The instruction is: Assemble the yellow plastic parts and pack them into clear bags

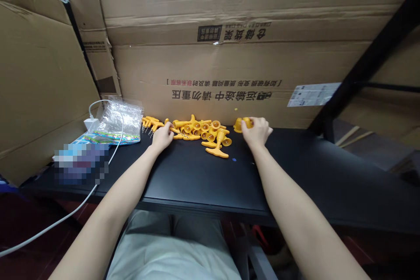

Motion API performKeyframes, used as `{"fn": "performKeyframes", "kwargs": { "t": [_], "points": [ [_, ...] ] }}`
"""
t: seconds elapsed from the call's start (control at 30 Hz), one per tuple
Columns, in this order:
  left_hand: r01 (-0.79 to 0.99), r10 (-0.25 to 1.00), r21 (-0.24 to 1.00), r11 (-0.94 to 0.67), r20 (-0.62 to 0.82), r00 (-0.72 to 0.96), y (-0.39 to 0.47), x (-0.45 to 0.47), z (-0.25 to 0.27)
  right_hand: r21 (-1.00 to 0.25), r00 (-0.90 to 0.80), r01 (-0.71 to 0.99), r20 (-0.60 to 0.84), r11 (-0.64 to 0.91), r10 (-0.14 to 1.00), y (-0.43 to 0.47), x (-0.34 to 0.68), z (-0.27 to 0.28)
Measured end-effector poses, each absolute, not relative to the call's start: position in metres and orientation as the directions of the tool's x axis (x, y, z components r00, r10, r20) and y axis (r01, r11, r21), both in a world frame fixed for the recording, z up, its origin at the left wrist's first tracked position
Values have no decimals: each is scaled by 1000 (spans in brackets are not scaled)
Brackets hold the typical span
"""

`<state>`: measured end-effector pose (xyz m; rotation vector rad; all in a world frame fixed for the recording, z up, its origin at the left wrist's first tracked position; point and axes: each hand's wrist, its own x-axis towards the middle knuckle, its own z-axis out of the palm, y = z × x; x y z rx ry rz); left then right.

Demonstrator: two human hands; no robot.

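My left hand (162,137) is closed, its fingertips pinching a yellow corkscrew (167,121) that my fingers mostly hide. Just left of it lie several yellow T-handled corkscrews (151,121) with bare metal spirals. Between my hands is a pile of yellow bell-shaped sleeves (196,126) and handles. A fitted corkscrew (218,146), handle toward me, leans at the pile's front right. On the right, my right hand (257,132) is closed round a yellow bell-shaped sleeve (246,122); another yellow sleeve (237,126) sits against it, near the cardboard.
A cardboard wall (203,65) stands behind the black table (200,183). At left are a clear plastic bag (120,118), a blurred-out box (80,162) and a white cable (78,208). A small blue bit (234,159) lies on the tabletop.
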<state>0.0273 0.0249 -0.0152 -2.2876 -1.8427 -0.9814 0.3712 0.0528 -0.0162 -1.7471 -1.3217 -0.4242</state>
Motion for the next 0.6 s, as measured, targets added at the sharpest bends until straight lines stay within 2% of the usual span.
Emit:
{"fn": "performKeyframes", "kwargs": {
  "t": [0.07,0.13,0.23,0.37,0.6],
  "points": [
    [893,861,342,-293,499,92,24,27,-15,-558,521,819,630,-131,576,57,389,-28],
    [894,857,336,-297,507,94,25,27,-16,-687,663,694,492,-217,564,61,401,-37],
    [895,851,329,-303,516,98,26,27,-17,-798,794,510,293,-320,533,64,408,-43],
    [894,857,334,-298,505,96,26,27,-17,-823,828,464,272,-327,490,64,406,-42],
    [893,856,331,-305,505,106,25,27,-16,-752,790,506,207,-422,578,56,403,-36]
  ]
}}
